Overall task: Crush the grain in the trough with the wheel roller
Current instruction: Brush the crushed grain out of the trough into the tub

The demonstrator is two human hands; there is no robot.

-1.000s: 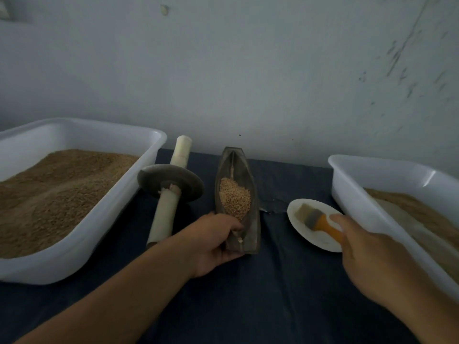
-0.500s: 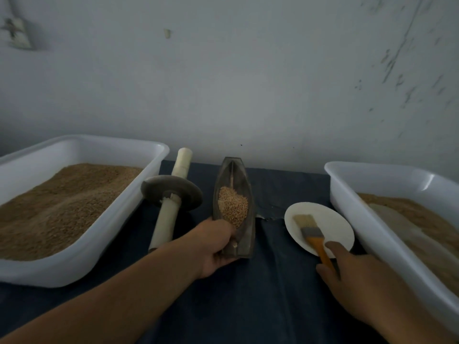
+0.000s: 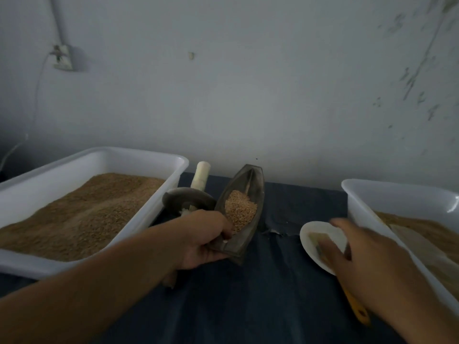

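On dark blue cloth point(image 3: 248, 306), head view, the trough point(image 3: 242, 207) is taken as landmark: a grey boat-shaped metal vessel, far tip angled to the right, near end raised and tilted

Grain point(image 3: 239, 211): a tan heap is held inside the trough, at its middle and toward the near end

Left hand point(image 3: 201, 240): the near end of the trough is gripped, fingers curled underneath, thumb laid over the rim just beside the grain

Wheel roller point(image 3: 188, 201): a grey disc on a pale wooden axle is seen lying just left of the trough, partly hidden behind the left hand; the far end of the axle is shown past the disc

Left tub point(image 3: 104, 160): a white tub filled with brown grain is placed left of the trough, beyond the roller

White dish point(image 3: 313, 234): set right of the trough on the cloth

Brush point(image 3: 357, 310): orange handle, bristles resting on the dish

Right hand point(image 3: 357, 256): blurred, held over the brush and dish; whether the brush is gripped cannot be told

Right tub point(image 3: 387, 194): a white tub with brown contents is placed far right of the trough
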